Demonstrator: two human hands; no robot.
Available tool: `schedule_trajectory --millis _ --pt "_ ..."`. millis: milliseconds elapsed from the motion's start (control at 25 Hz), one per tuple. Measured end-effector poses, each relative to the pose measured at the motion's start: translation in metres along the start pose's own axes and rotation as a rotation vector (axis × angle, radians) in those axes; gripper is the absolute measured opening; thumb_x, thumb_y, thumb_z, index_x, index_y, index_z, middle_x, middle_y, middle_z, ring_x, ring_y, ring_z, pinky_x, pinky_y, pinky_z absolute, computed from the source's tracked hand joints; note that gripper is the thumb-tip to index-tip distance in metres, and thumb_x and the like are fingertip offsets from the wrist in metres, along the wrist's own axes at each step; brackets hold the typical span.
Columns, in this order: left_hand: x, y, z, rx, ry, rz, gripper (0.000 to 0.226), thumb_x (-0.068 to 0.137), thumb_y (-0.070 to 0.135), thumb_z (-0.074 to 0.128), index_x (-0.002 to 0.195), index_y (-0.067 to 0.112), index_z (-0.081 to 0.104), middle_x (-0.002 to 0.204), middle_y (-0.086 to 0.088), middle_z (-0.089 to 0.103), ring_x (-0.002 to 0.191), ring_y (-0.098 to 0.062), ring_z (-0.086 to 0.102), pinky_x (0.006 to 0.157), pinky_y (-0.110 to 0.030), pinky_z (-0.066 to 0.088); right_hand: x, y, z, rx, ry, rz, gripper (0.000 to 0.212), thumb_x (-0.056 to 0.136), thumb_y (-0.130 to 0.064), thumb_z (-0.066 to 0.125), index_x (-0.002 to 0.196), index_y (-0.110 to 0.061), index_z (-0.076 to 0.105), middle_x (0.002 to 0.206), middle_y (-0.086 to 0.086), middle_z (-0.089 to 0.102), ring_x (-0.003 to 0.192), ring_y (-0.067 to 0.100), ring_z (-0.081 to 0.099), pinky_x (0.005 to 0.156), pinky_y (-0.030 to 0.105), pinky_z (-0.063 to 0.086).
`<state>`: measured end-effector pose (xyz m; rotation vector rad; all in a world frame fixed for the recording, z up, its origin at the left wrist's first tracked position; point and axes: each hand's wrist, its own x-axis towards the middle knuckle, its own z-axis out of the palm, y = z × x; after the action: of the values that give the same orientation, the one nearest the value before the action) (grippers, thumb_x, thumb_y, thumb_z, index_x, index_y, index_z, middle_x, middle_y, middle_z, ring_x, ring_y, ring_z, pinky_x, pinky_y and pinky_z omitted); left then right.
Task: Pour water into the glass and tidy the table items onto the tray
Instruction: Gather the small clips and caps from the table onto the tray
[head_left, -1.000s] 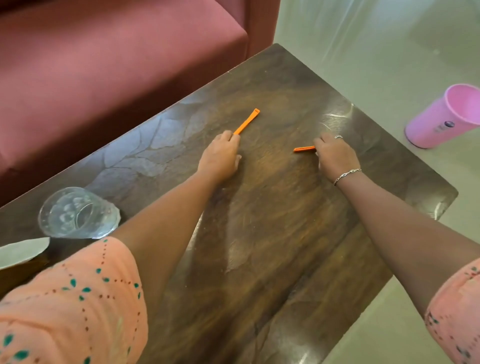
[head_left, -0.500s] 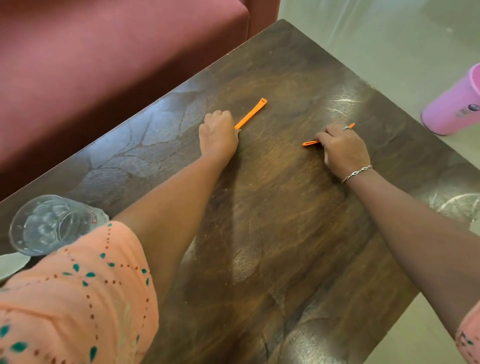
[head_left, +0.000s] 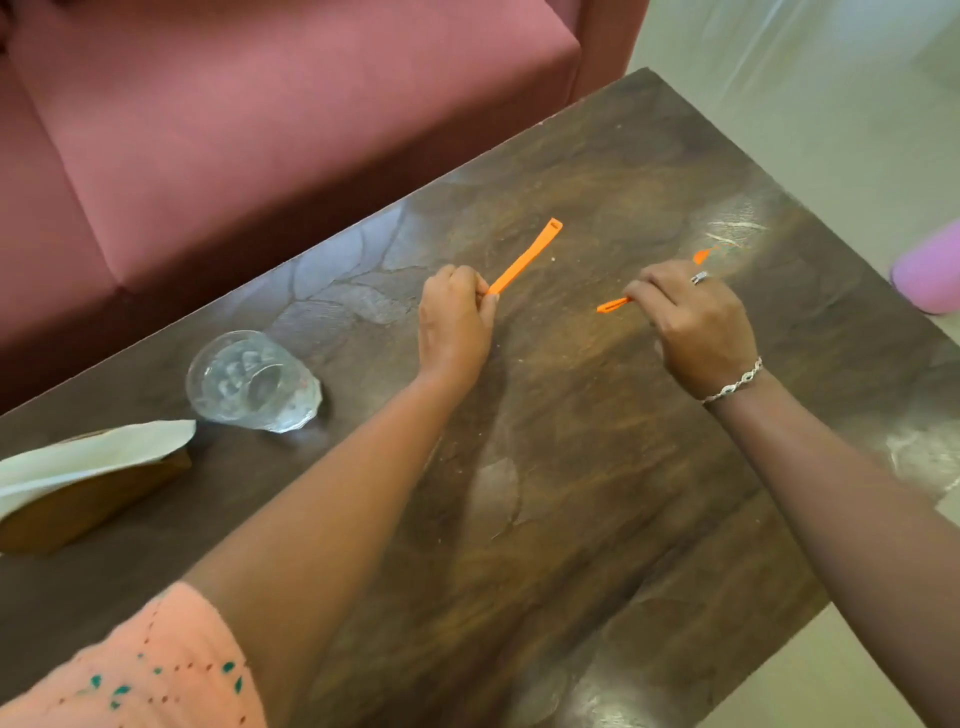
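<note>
The person bends over the dark wooden surface (head_left: 571, 467), and each of the two hands pinches one orange plastic stick. The left hand (head_left: 454, 325) is closed on the near end of the longer stick (head_left: 527, 256). The right hand (head_left: 693, 322) is closed around the middle of the shorter stick (head_left: 613, 305), and both its tips show. The glass (head_left: 249, 382) stands apart, at the left; I cannot tell if water is in it. No tray is surely visible, only a brown box with a white sheet (head_left: 88, 467). So the tidying seems only started, and the carrying remains.
</note>
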<state>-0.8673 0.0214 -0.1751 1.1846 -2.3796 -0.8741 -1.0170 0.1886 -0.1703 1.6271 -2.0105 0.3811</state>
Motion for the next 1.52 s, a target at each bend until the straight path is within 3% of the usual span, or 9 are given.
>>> schedule_trajectory --millis 280,400,520,880,1040,1280,1520 --pt "-0.095 -0.043 -0.080 -0.068 0.057 -0.029 0.006 0.079 0.007 0.065 0.076 0.004 0.061 0.078 -0.010 0.058 0.079 -0.028 0.053 0.066 -0.030 0.033 0.016 -0.113 -0.048 0.110 0.059 -0.126 0.024 0.088 0.004 0.047 0.075 0.000 0.067 0.075 0.013 0.066 0.068 0.030 0.064 0.072 0.033 0.042" --pt "-0.131 -0.071 -0.120 -0.067 0.093 -0.064 0.006 0.080 0.008 0.065 0.076 0.005 0.061 0.076 -0.004 0.054 0.079 -0.024 0.051 0.063 -0.024 0.029 0.028 -0.171 -0.064 0.148 0.067 -0.182 0.016 0.081 0.007 0.056 0.073 -0.001 0.067 0.073 0.012 0.066 0.067 0.029 0.064 0.073 0.032 0.041" --pt "-0.163 -0.109 -0.160 -0.046 0.126 -0.102 0.006 0.079 0.008 0.065 0.076 0.006 0.061 0.079 -0.008 0.059 0.078 -0.025 0.051 0.065 -0.027 0.031 0.039 -0.230 -0.075 0.198 0.055 -0.230 0.012 0.077 0.008 0.062 0.072 -0.002 0.067 0.072 0.011 0.065 0.067 0.029 0.063 0.072 0.031 0.041" --pt "-0.251 -0.226 -0.290 -0.016 0.287 -0.243 0.007 0.078 0.005 0.068 0.074 0.005 0.062 0.075 0.002 0.051 0.073 -0.014 0.044 0.059 -0.019 0.024 0.078 -0.409 -0.085 0.374 0.060 -0.327 0.027 0.085 0.009 0.045 0.072 0.000 0.066 0.071 0.012 0.064 0.067 0.030 0.063 0.072 0.031 0.041" --pt "-0.298 -0.280 -0.337 -0.002 0.380 -0.365 0.010 0.076 0.005 0.070 0.071 0.006 0.061 0.072 0.003 0.052 0.071 -0.016 0.047 0.058 -0.018 0.027 0.091 -0.487 -0.083 0.477 0.014 -0.401 0.044 0.096 0.000 0.029 0.073 0.000 0.067 0.072 0.012 0.065 0.067 0.029 0.064 0.071 0.032 0.044" --pt "-0.367 -0.359 -0.408 0.017 0.600 -0.558 0.010 0.075 0.001 0.071 0.074 0.005 0.062 0.073 -0.007 0.058 0.068 -0.027 0.056 0.064 -0.036 0.044 0.115 -0.594 -0.076 0.637 -0.025 -0.588 0.046 0.099 -0.005 0.029 0.075 -0.001 0.068 0.074 0.012 0.066 0.066 0.028 0.063 0.059 0.034 0.052" --pt "-0.404 -0.445 -0.458 0.101 0.846 -0.885 0.006 0.077 0.001 0.068 0.074 -0.001 0.063 0.073 -0.016 0.061 0.069 -0.034 0.058 0.065 -0.037 0.041 0.135 -0.692 -0.063 0.758 -0.020 -0.735 0.044 0.099 -0.005 0.032 0.074 0.000 0.069 0.074 0.011 0.066 0.066 0.029 0.063 0.062 0.036 0.050"
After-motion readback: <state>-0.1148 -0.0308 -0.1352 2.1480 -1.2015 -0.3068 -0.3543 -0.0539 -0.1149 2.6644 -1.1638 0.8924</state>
